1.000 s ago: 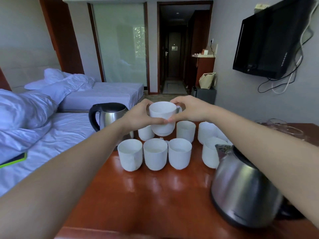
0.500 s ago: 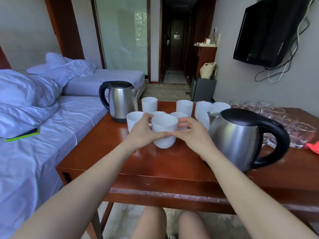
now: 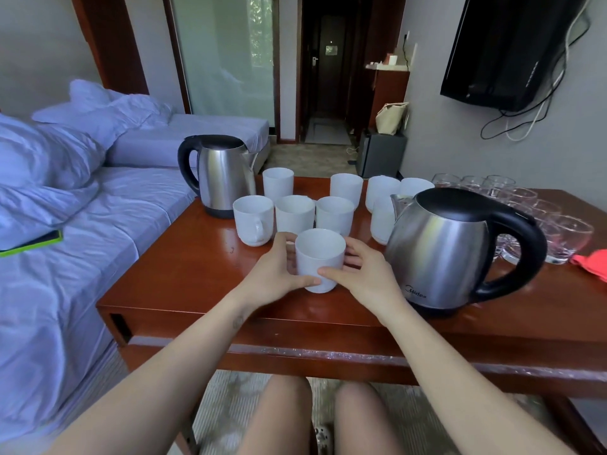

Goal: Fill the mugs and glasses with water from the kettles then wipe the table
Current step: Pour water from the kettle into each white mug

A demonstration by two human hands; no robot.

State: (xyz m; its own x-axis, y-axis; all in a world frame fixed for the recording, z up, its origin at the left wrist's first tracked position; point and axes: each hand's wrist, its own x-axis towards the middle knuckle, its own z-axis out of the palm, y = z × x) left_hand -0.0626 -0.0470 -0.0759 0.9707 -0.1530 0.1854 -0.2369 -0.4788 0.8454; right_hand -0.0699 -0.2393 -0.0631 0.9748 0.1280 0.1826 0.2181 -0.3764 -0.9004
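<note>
A white mug [image 3: 319, 257] stands on the red-brown table [image 3: 184, 284] near its front edge. My left hand [image 3: 279, 274] holds its left side and my right hand [image 3: 361, 274] holds its right side, thumbs meeting at the front. Several more white mugs [image 3: 294, 213] are grouped behind it. A steel kettle [image 3: 450, 247] with a black handle stands just right of my right hand. A second steel kettle [image 3: 220, 175] stands at the table's back left. Several clear glasses [image 3: 538, 211] crowd the back right.
A red cloth [image 3: 591, 264] lies at the table's right edge beside the glasses. A bed [image 3: 65, 241] with white sheets runs along the table's left side, a green-edged book [image 3: 36, 243] on it. My knees [image 3: 315, 418] are under the front edge.
Both hands brought the mug from above the back group toward me and down onto the table near the front edge. The camera pulled back and tilted down.
</note>
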